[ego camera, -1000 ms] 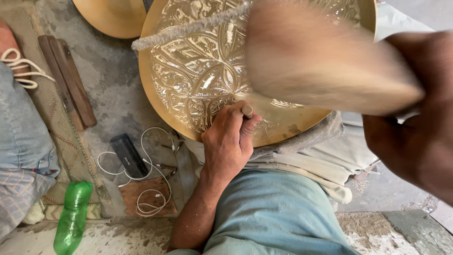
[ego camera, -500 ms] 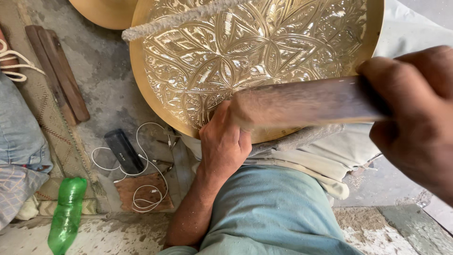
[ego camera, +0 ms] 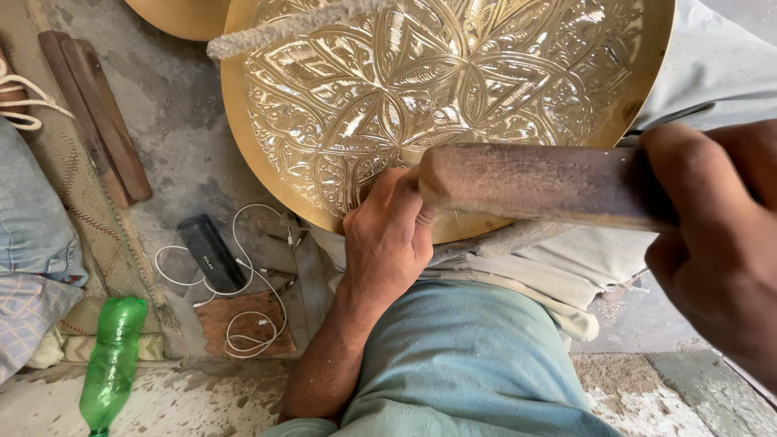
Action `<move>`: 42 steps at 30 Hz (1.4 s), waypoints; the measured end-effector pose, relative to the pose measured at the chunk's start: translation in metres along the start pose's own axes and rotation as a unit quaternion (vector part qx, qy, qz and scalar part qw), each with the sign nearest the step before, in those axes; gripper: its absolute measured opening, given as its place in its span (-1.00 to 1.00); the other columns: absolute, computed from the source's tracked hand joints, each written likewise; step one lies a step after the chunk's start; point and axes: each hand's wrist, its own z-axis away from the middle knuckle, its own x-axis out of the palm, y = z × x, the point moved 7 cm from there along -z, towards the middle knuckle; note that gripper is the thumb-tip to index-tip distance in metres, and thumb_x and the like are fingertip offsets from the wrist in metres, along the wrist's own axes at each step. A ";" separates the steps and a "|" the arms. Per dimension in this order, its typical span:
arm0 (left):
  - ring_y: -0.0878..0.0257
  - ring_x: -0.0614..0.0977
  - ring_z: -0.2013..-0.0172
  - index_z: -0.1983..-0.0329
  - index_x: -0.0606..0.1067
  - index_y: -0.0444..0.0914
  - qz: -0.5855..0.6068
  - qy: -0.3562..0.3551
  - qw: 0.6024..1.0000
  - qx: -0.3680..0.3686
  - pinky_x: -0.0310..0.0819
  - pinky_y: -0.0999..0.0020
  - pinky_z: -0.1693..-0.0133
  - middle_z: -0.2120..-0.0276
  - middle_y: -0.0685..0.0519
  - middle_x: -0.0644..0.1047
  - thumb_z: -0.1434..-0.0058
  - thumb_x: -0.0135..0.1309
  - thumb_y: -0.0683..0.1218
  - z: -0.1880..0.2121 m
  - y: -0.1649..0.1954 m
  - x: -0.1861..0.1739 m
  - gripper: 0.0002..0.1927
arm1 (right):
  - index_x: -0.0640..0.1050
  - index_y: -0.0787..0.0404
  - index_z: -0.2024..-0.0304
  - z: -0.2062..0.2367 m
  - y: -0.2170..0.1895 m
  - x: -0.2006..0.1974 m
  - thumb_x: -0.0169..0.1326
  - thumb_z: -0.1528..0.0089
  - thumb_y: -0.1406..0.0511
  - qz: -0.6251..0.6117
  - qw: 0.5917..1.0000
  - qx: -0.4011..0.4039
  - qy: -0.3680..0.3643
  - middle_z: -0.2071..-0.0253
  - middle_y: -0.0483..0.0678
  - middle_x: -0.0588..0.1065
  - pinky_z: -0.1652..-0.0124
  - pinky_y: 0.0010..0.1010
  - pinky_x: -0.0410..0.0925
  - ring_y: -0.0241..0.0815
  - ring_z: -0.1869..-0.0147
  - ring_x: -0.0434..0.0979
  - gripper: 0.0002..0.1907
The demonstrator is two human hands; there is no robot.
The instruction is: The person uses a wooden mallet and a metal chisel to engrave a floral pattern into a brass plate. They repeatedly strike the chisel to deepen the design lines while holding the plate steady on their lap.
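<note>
On bare concrete floor [ego camera: 186,146], I see my left hand [ego camera: 388,235] clenched at the engraved brass tray [ego camera: 453,97], its tool hidden; my right hand [ego camera: 720,235] grips a wooden mallet [ego camera: 534,182], partly cropped.

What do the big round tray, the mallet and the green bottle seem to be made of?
Tray: likely brass, a shiny golden metal with engraved patterns. Mallet: probably wood, dull brown and grainy. Bottle: clear green plastic, by its see-through ribbed body.
</note>
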 end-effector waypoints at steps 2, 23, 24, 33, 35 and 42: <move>-0.01 0.67 0.11 -0.26 0.34 -0.14 -0.009 -0.008 1.000 0.007 0.61 0.09 0.17 0.05 0.00 0.53 -0.33 0.09 -0.20 0.000 0.001 0.001 -0.56 | 0.52 0.41 -0.08 0.008 -0.005 -0.003 0.22 0.15 0.64 0.038 0.998 -0.031 0.045 0.20 0.22 0.52 0.19 -0.14 0.47 0.13 0.20 0.57 -0.32; 0.13 0.69 0.11 -0.05 0.43 -0.25 0.029 0.090 0.995 0.037 0.62 0.30 0.13 0.09 0.05 0.59 -0.42 0.22 -0.17 -0.003 0.011 -0.019 -0.77 | 0.47 0.43 -0.09 -0.012 0.001 0.004 0.11 -0.08 0.67 0.113 0.992 -0.046 0.019 0.30 0.18 0.50 0.20 -0.22 0.46 0.03 0.26 0.58 -0.51; 0.11 0.69 0.10 -0.06 0.43 -0.25 0.027 0.082 0.995 0.047 0.62 0.29 0.13 0.09 0.05 0.59 -0.42 0.22 -0.17 -0.003 0.010 -0.017 -0.76 | 0.48 0.43 -0.09 -0.016 -0.002 0.000 0.12 -0.08 0.66 0.091 0.994 -0.051 0.029 0.29 0.18 0.50 0.19 -0.22 0.46 0.03 0.26 0.58 -0.50; 0.04 0.66 0.17 -0.02 0.46 -0.25 -0.003 0.058 0.998 0.034 0.58 0.17 0.17 0.17 -0.02 0.57 -0.39 0.20 -0.17 -0.008 0.007 -0.017 -0.80 | 0.56 0.42 -0.09 -0.033 -0.025 -0.017 0.17 -0.02 0.62 0.112 0.983 -0.135 0.054 0.20 0.23 0.57 0.16 -0.17 0.52 0.09 0.18 0.63 -0.46; 0.09 0.68 0.17 0.00 0.43 -0.24 0.034 0.062 0.997 0.033 0.60 0.21 0.18 0.17 0.02 0.58 -0.43 0.17 -0.13 -0.010 0.008 -0.019 -0.82 | 0.58 0.42 -0.09 -0.035 -0.026 -0.021 0.18 -0.01 0.61 0.113 0.982 -0.144 0.055 0.18 0.24 0.58 0.15 -0.16 0.53 0.11 0.16 0.64 -0.45; 0.07 0.66 0.23 -0.01 0.44 -0.26 0.013 0.044 0.999 0.013 0.57 0.17 0.24 0.24 -0.01 0.56 -0.41 0.17 -0.08 -0.013 0.008 -0.019 -0.77 | 0.59 0.39 -0.06 -0.039 -0.035 -0.028 0.19 0.01 0.59 0.110 0.979 -0.159 0.064 0.19 0.22 0.58 0.17 -0.18 0.53 0.08 0.16 0.63 -0.47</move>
